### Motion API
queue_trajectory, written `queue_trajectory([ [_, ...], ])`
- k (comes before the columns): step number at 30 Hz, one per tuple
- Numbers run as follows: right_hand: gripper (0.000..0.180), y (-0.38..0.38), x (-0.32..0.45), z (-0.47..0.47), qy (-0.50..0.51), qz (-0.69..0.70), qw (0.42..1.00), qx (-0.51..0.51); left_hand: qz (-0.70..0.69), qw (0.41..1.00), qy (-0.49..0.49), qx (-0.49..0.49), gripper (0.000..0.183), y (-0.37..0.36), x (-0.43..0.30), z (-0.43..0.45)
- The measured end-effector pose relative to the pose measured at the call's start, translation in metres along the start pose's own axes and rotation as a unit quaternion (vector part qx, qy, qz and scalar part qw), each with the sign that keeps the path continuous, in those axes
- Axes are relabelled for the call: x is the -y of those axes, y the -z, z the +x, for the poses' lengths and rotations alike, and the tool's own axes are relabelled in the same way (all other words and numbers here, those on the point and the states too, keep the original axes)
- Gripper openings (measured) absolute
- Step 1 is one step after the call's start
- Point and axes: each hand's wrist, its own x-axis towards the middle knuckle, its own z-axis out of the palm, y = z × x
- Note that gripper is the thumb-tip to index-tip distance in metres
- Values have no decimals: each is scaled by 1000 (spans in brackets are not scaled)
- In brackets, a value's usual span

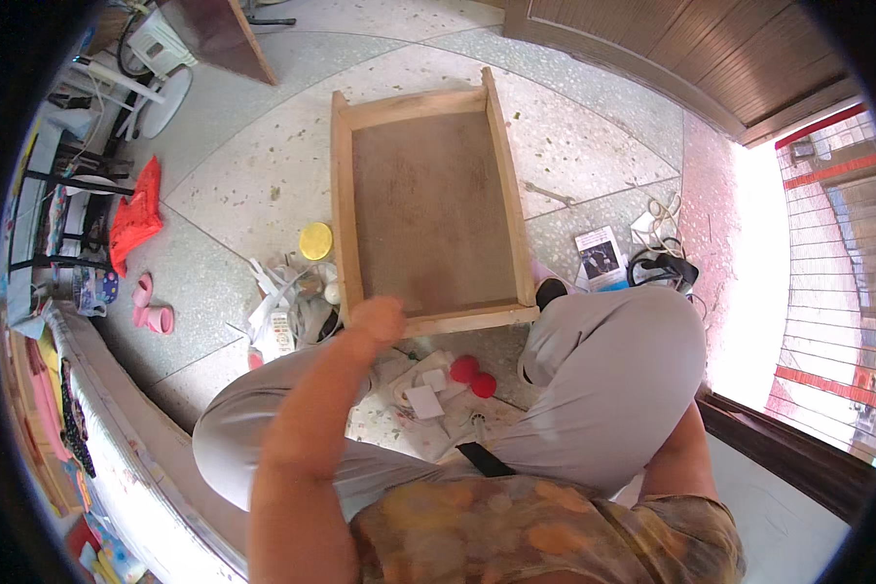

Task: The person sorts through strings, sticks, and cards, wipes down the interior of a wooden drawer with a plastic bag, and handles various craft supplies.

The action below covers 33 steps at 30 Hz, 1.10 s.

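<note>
A wooden drawer (pixel 438 212), with pale wood sides and a brown panel base, lies on the floor before me, its inside facing up. My left hand (pixel 379 321) is closed at its near left corner, over the front rail; the fingers are slightly blurred. My right forearm goes down behind my right knee, and that hand is out of view. Between my legs lie red round objects (pixel 473 376) and small white pieces (pixel 425 401), just this side of the drawer.
A yellow round lid (pixel 315 241) lies left of the drawer, near a white remote control (pixel 282 332) and plastic bags. To the right are a wrench (pixel 547 193), a printed box (pixel 600 255) and coiled cords (pixel 661 259). Pink slippers (pixel 153 310) and a red bag (pixel 137 215) are further left.
</note>
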Motion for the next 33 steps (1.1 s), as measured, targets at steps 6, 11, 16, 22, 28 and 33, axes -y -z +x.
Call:
queue_trajectory([
  [6, 21, 153, 38, 0, 87, 163, 974, -134, -238, 960, 136, -58, 24, -113, -4, 4],
  [11, 18, 239, 219, -72, 392, 47, 914, -95, -232, 960, 155, -34, 23, -125, -12, -14],
  [16, 50, 101, 317, -64, 477, -186, 839, 182, -446, 875, 185, -42, 18, -147, 0, 23],
  [22, 35, -76, 328, -59, 368, -186, 886, 211, -143, 990, -12, -4, 16, -143, -2, 36],
  [28, 27, -122, 323, -75, 371, -207, 900, 95, -216, 971, 69, 78, 18, -157, 23, 22],
  [33, 28, -82, 327, -76, 392, -131, 900, 139, -662, 649, 362, 100, 33, -152, 8, -3],
])
